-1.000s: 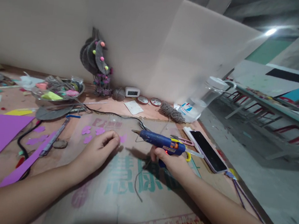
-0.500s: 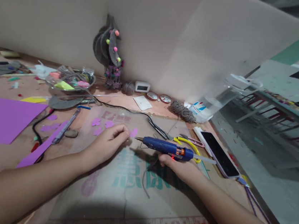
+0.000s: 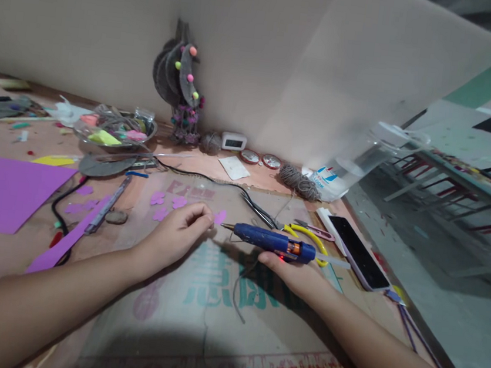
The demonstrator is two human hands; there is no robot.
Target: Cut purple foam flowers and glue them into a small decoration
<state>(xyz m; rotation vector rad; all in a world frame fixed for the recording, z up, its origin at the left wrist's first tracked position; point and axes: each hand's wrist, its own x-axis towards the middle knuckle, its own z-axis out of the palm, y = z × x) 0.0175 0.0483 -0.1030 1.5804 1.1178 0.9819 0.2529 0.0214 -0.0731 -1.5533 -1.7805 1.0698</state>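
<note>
A blue hot glue gun (image 3: 261, 239) is gripped in my right hand (image 3: 291, 272), its metal tip pointing left and a clear glue stick poking out of its back. Just left of the tip, my left hand (image 3: 182, 227) is closed with thumb and forefinger pinched together; what sits between them is too small to make out. A purple paper piece (image 3: 220, 217) shows right beside those fingertips, and I cannot tell if it is held. Several purple paper flowers (image 3: 178, 202) lie behind my left hand. A loose grey strand (image 3: 236, 301) curls below the glue gun.
Yellow-handled scissors (image 3: 310, 237) and a phone (image 3: 359, 253) lie at right. Purple paper (image 3: 9, 195) and a pen (image 3: 110, 204) are at left. Behind are a bowl of craft scraps (image 3: 115, 141), grey yarn (image 3: 299, 182), a clear jug (image 3: 354, 167) and a hanging felt ornament (image 3: 177, 79). Cardboard (image 3: 167, 328) covers the front.
Both hands keep nearly the same pose, with the glue gun tip still close to my left fingertips. The view has shifted only slightly.
</note>
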